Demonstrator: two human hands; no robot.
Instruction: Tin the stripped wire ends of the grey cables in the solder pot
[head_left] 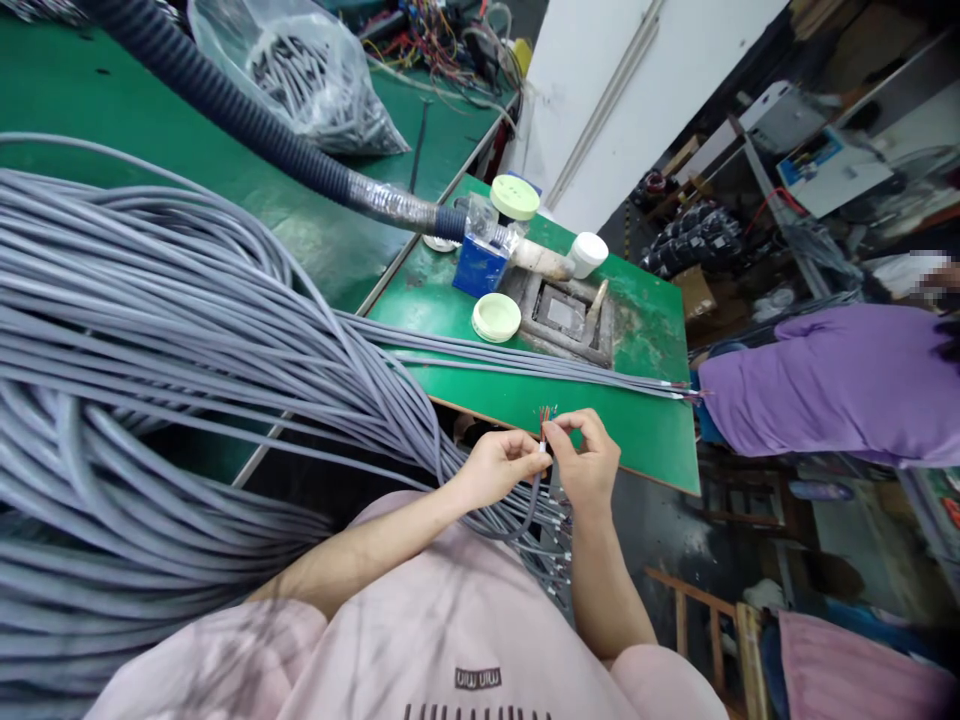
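My left hand (504, 466) pinches a grey cable (534, 505) just below its stripped end. From that end, thin reddish-brown wires (544, 420) fan upward past a white band. Thumb and fingertips of my right hand (587, 455) are closed on these wires from the other side. Below my hands, many more cable ends (551, 560) hang over my lap. A large bundle of grey cables (187, 300) fills the left side. Several cables from it lie across the green table (645, 430), their stripped ends at its right edge.
A solder pot (562, 312) sits on the table beside a pale green lid (496, 317), a blue box (480, 265) and a white jar (589, 253). Above runs a dark corrugated hose (247, 110). A bag of short grey pieces (315, 85) stands behind. At right is a person in purple (832, 385).
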